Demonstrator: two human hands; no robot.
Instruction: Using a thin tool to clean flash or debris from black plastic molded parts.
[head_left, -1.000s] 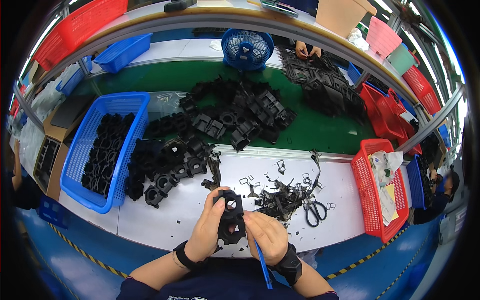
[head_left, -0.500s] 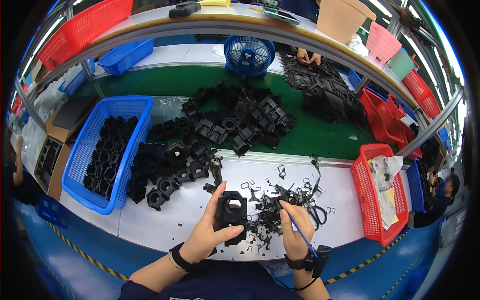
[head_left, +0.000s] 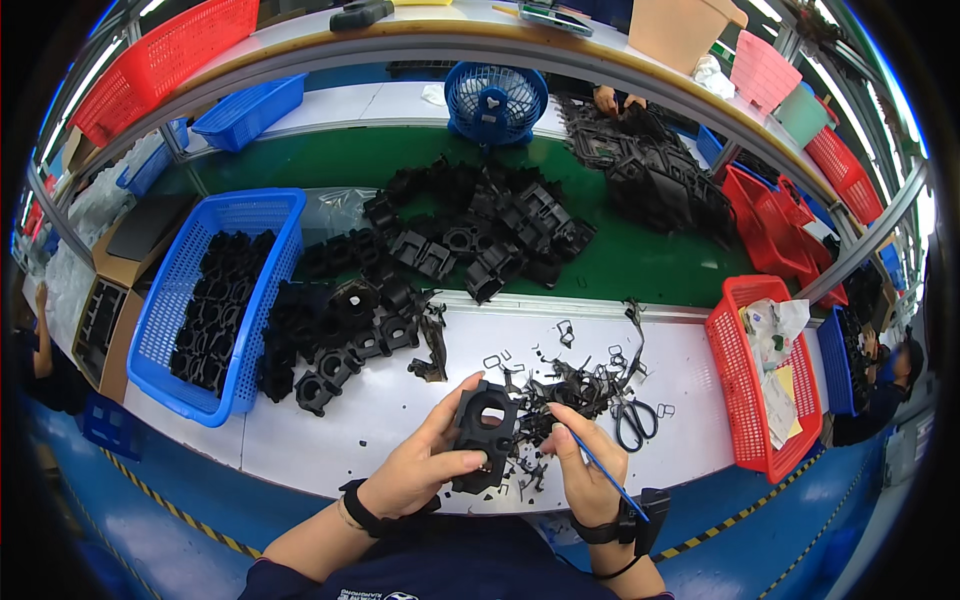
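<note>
My left hand (head_left: pixel 420 470) grips a black moulded plastic part (head_left: pixel 486 440) with a round hole through it, thumb across its lower face. Pinched in my right hand (head_left: pixel 592 468) is a thin blue-handled tool (head_left: pixel 618 486), its handle slanting back over the wrist. The tool's tip is hidden by my fingers, close to the part's right edge; I cannot tell if it touches. Just beyond both hands lies a heap of black plastic scraps (head_left: pixel 572 392). Black-handled scissors (head_left: pixel 634 424) rest on the white tabletop (head_left: pixel 330 450) to the right of that heap.
A blue basket (head_left: pixel 160 345) of black parts stands left, with more black parts (head_left: pixel 345 365) piled beside it and on the green surface (head_left: pixel 640 270) beyond. At right is a red basket (head_left: pixel 735 395) holding bags and papers. A blue fan (head_left: pixel 495 105) stands behind, below an overhead shelf (head_left: pixel 400 45).
The black part has shifted right and is turned slightly in my left hand. My right hand has come a little left, so the tool and the part are closer together.
</note>
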